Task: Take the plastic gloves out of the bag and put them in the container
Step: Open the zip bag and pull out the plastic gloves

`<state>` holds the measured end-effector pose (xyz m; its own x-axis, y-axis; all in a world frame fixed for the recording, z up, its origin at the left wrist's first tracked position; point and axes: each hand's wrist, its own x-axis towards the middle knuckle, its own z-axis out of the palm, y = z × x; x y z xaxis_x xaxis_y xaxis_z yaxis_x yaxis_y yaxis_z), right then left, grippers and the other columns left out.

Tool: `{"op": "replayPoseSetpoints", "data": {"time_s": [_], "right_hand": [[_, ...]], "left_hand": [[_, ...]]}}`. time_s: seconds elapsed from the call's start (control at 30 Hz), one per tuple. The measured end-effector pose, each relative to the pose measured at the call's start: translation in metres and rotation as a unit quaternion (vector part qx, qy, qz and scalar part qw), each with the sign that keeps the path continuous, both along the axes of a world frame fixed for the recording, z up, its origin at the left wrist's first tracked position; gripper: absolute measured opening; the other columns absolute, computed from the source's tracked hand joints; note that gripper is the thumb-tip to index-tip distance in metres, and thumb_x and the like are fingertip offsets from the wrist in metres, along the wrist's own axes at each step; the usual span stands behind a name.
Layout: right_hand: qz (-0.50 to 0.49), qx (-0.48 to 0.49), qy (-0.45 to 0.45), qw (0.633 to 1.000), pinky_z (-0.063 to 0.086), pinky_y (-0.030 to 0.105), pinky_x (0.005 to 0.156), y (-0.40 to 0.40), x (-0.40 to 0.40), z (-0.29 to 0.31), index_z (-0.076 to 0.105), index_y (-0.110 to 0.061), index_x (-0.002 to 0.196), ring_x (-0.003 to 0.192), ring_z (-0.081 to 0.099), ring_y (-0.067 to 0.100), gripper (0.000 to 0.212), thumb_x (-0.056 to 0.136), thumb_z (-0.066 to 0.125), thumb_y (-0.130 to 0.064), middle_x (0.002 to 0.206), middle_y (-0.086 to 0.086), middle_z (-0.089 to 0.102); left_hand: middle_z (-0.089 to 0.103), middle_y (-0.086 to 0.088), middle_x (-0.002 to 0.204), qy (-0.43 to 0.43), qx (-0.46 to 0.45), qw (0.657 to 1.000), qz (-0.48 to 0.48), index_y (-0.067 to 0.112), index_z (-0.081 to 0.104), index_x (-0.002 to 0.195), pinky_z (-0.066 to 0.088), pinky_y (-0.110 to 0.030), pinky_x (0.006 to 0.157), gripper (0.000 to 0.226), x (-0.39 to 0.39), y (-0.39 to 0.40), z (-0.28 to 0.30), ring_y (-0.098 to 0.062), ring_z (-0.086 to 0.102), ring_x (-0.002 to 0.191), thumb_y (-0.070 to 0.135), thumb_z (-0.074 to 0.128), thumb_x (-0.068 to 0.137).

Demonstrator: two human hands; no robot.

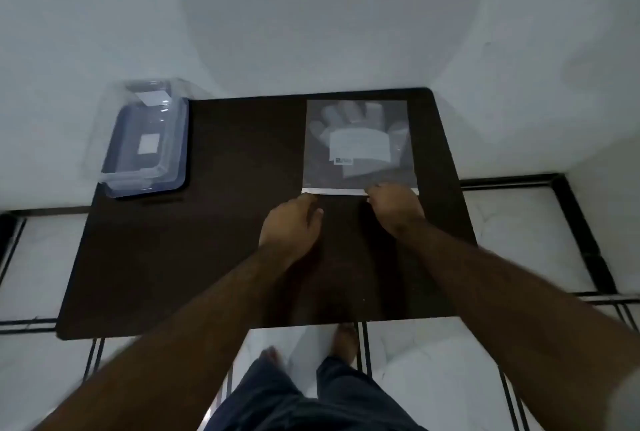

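The bag (358,145) lies flat on the dark counter (221,222), right of centre in the frame, with the plastic gloves (353,119) showing faintly through it. It looks thin, limp and slippery, best taken at the white strip (334,191) along its near edge. The right hand (394,210) rests curled on that strip, the left hand (294,221) at its corner; whether either hand's fingers actually pinch it I cannot tell. The container (145,143) sits at the upper left; its lid is hard to make out.

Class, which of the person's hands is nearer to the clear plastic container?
Left. The left hand lies between the container and the right hand, which grips the bag's strip farther away.
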<state>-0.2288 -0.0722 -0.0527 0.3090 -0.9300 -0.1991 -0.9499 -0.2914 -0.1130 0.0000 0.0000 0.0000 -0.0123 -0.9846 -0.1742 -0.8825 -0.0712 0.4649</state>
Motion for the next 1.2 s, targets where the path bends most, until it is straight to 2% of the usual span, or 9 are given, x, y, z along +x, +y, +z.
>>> {"op": "replayPoseSetpoints", "data": {"time_s": [0.23, 0.33, 0.5, 0.6, 0.7, 0.8, 0.9, 1.03, 1.2], "right_hand": [[0.091, 0.051, 0.03, 0.994, 0.05, 0.041, 0.102, -0.041, -0.002, 0.0, 0.072, -0.014, 0.119, 0.117, 0.063, 0.027, 0.025, 0.106, 0.059, -0.031, 0.123, 0.009, 0.069], [0.093, 0.054, 0.042, 0.993, 0.053, 0.042, 0.102, -0.05, -0.007, 0.001, 0.075, -0.015, 0.115, 0.113, 0.066, 0.026, 0.022, 0.106, 0.059, -0.028, 0.12, 0.008, 0.071], [0.1, 0.116, 0.051, 0.987, 0.056, 0.044, 0.1, -0.062, -0.011, 0.003, 0.075, -0.017, 0.112, 0.107, 0.066, 0.025, 0.027, 0.105, 0.055, -0.035, 0.116, 0.007, 0.071], [0.146, 0.116, 0.079, 0.979, 0.056, 0.042, 0.1, -0.065, -0.007, 0.005, 0.074, -0.015, 0.113, 0.107, 0.067, 0.024, 0.027, 0.106, 0.056, -0.033, 0.116, 0.008, 0.07], [0.195, 0.105, 0.12, 0.968, 0.058, 0.041, 0.1, -0.064, -0.001, 0.003, 0.072, -0.013, 0.116, 0.11, 0.069, 0.025, 0.023, 0.107, 0.058, -0.027, 0.118, 0.01, 0.071], [0.229, 0.08, 0.152, 0.958, 0.059, 0.042, 0.101, -0.063, 0.0, -0.001, 0.07, -0.012, 0.118, 0.112, 0.07, 0.025, 0.02, 0.105, 0.063, -0.026, 0.121, 0.011, 0.071], [0.224, 0.072, 0.126, 0.964, 0.058, 0.041, 0.104, -0.064, 0.0, 0.001, 0.067, -0.012, 0.117, 0.113, 0.07, 0.025, 0.02, 0.104, 0.065, -0.027, 0.121, 0.011, 0.072], [0.205, 0.026, 0.066, 0.976, 0.059, 0.043, 0.101, -0.065, -0.005, 0.0, 0.064, -0.011, 0.122, 0.112, 0.07, 0.028, 0.025, 0.103, 0.065, -0.028, 0.122, 0.013, 0.072], [0.124, -0.042, -0.1, 0.986, 0.061, 0.051, 0.091, -0.068, -0.012, 0.002, 0.065, -0.006, 0.111, 0.098, 0.07, 0.034, 0.014, 0.103, 0.059, -0.015, 0.108, 0.019, 0.073]], "left_hand": [[0.075, -0.001, 0.104, -0.008, 0.039, 0.999, 0.013, 0.021, 0.067, 0.117, 0.06, -0.041, 0.085, 0.024, -0.005, -0.038, -0.018, -0.022, 0.071, 0.094, 0.038, 0.055, 0.106], [0.071, 0.002, 0.102, -0.003, 0.069, 0.997, 0.015, 0.023, 0.065, 0.117, 0.062, -0.042, 0.086, 0.021, -0.008, -0.047, -0.022, -0.015, 0.069, 0.092, 0.038, 0.056, 0.106], [0.07, 0.002, 0.107, 0.007, 0.075, 0.997, 0.015, 0.024, 0.064, 0.121, 0.059, -0.038, 0.087, 0.021, -0.012, -0.054, -0.03, -0.014, 0.067, 0.096, 0.037, 0.056, 0.107], [0.071, 0.0, 0.107, 0.012, 0.056, 0.998, 0.015, 0.021, 0.065, 0.121, 0.056, -0.035, 0.085, 0.021, -0.013, -0.057, -0.034, -0.017, 0.067, 0.099, 0.034, 0.057, 0.106], [0.071, 0.0, 0.105, 0.011, 0.053, 0.998, 0.01, 0.021, 0.064, 0.119, 0.058, -0.04, 0.087, 0.019, -0.012, -0.061, -0.038, -0.018, 0.067, 0.099, 0.032, 0.058, 0.105], [0.07, -0.002, 0.109, 0.011, 0.045, 0.999, 0.01, 0.019, 0.064, 0.125, 0.058, -0.043, 0.091, 0.024, -0.012, -0.064, -0.041, -0.02, 0.065, 0.103, 0.03, 0.058, 0.105], [0.071, -0.003, 0.114, 0.005, 0.021, 1.0, 0.004, 0.018, 0.063, 0.132, 0.057, -0.042, 0.091, 0.03, -0.012, -0.065, -0.045, -0.023, 0.064, 0.107, 0.03, 0.058, 0.105], [0.071, -0.003, 0.126, -0.002, -0.011, 0.999, -0.048, 0.019, 0.063, 0.137, 0.055, -0.04, 0.1, 0.033, -0.016, -0.065, -0.049, -0.021, 0.063, 0.118, 0.028, 0.055, 0.107], [0.073, -0.01, 0.128, -0.003, -0.065, 0.989, -0.131, 0.015, 0.068, 0.136, 0.056, -0.043, 0.097, 0.036, -0.033, -0.07, -0.051, -0.03, 0.066, 0.117, 0.014, 0.058, 0.101]]}}
